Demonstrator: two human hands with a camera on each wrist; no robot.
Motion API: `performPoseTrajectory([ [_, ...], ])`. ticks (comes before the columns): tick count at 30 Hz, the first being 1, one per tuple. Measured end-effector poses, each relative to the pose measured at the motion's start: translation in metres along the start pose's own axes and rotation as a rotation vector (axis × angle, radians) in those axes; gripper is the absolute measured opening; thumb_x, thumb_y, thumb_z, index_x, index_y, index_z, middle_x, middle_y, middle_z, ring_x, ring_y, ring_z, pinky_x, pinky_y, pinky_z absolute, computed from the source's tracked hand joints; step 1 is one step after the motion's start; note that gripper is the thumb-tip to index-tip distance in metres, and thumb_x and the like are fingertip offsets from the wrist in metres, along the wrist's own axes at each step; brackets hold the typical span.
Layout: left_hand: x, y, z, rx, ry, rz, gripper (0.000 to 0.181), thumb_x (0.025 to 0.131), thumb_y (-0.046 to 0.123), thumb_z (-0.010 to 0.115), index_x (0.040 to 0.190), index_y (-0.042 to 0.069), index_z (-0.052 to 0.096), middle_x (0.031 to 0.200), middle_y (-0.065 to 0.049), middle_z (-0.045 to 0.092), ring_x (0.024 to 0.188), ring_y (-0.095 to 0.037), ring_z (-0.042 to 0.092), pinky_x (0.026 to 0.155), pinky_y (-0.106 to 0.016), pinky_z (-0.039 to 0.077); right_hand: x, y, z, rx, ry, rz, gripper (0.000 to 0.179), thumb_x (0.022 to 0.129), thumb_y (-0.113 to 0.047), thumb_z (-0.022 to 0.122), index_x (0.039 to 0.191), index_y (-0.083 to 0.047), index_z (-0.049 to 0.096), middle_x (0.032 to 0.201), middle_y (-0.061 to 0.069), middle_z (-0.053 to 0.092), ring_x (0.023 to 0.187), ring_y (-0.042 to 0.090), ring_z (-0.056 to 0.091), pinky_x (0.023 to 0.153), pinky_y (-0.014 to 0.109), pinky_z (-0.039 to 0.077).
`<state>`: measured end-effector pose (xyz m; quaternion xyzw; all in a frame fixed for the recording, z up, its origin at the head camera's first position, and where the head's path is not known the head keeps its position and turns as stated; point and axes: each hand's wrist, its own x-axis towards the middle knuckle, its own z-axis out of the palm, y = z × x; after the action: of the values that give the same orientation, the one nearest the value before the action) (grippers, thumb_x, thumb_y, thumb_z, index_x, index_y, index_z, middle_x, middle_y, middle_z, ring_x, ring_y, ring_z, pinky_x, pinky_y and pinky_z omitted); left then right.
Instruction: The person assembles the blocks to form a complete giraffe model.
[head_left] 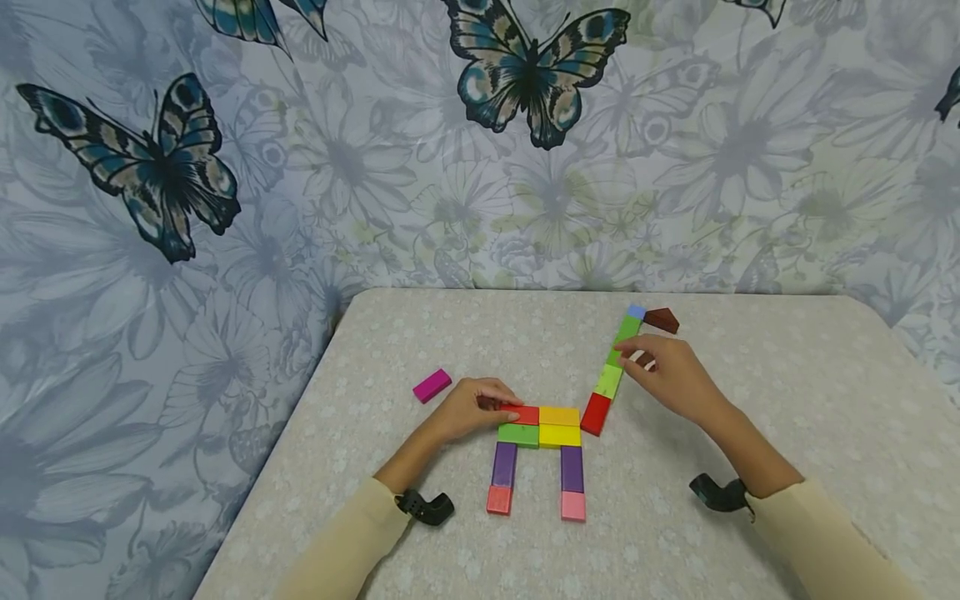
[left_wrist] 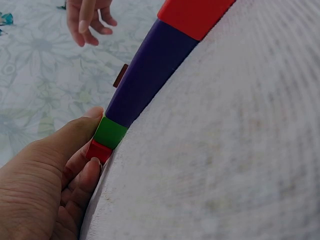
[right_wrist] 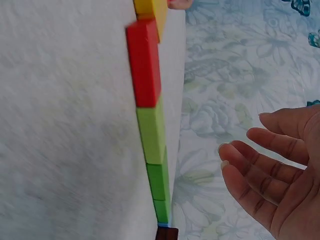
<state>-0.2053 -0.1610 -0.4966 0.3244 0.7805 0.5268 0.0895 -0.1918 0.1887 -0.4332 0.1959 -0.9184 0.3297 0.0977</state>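
My left hand (head_left: 468, 408) pinches a red block (head_left: 525, 414) between thumb and fingers. The red block lies against a green block (head_left: 519, 436) and beside two yellow blocks (head_left: 559, 425). Below them stretch two legs, each a purple block (head_left: 503, 464) ending in a pink block (head_left: 573, 507). From the yellow blocks' right end a slanted row runs away: a red block (head_left: 596, 413), a light green block (head_left: 608, 382), green blocks (head_left: 627, 327), a small blue block (head_left: 636, 312). A brown block (head_left: 662, 320) touches its top. My right hand (right_wrist: 272, 175) hovers beside this row, fingers loosely bent, holding nothing.
A magenta block (head_left: 432, 386) lies apart on the table (head_left: 337, 467), to the left of and beyond my left hand. The table's far edge meets a wall (head_left: 405, 167) with butterfly and flower patterns.
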Motion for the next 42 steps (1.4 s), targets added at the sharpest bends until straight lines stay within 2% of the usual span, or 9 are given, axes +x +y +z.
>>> performPoseTrajectory([
  [7,0.001,0.001,-0.001,-0.005,-0.006,-0.006,0.024,0.087,0.004,0.080,0.111,-0.001,0.078,0.103,-0.014,0.073,0.079,-0.014,0.058,0.067,-0.022,0.048,-0.015,-0.002,0.015,0.034,-0.083,0.016,0.025,0.092,-0.008,0.075,0.116,-0.003,0.074,0.103,0.006,0.074,0.082,0.018,0.066,0.067,0.027,0.055],
  [15,0.001,0.000,0.000,-0.004,-0.006,-0.003,0.024,0.087,0.003,0.080,0.110,-0.002,0.077,0.102,-0.015,0.072,0.077,-0.015,0.058,0.066,-0.022,0.047,-0.024,0.006,0.026,0.072,-0.194,0.011,0.020,0.092,-0.005,0.073,0.111,-0.001,0.074,0.098,0.004,0.073,0.081,0.016,0.064,0.068,0.025,0.054],
  [27,0.003,-0.001,0.000,0.007,-0.001,0.001,0.023,0.087,0.004,0.079,0.110,-0.002,0.077,0.102,-0.016,0.073,0.078,-0.014,0.059,0.066,-0.022,0.048,-0.023,0.015,0.032,0.077,-0.226,-0.001,0.020,0.090,-0.006,0.075,0.110,-0.001,0.075,0.098,0.002,0.073,0.083,0.015,0.064,0.072,0.029,0.055],
  [35,0.005,-0.031,0.005,0.062,0.017,-0.020,0.024,0.087,0.009,0.081,0.111,0.005,0.079,0.103,-0.008,0.074,0.077,-0.012,0.057,0.065,-0.021,0.046,-0.025,0.016,0.034,0.072,-0.242,-0.014,0.022,0.089,-0.006,0.076,0.110,-0.001,0.075,0.096,0.001,0.073,0.082,0.017,0.063,0.073,0.029,0.055],
  [42,0.008,-0.036,0.003,0.068,0.017,-0.010,0.023,0.087,0.018,0.083,0.110,0.015,0.081,0.102,0.002,0.073,0.079,-0.012,0.059,0.067,-0.024,0.049,-0.025,0.016,0.034,0.078,-0.247,-0.019,0.023,0.089,-0.006,0.077,0.112,-0.002,0.075,0.093,-0.001,0.072,0.080,0.015,0.062,0.071,0.028,0.054],
])
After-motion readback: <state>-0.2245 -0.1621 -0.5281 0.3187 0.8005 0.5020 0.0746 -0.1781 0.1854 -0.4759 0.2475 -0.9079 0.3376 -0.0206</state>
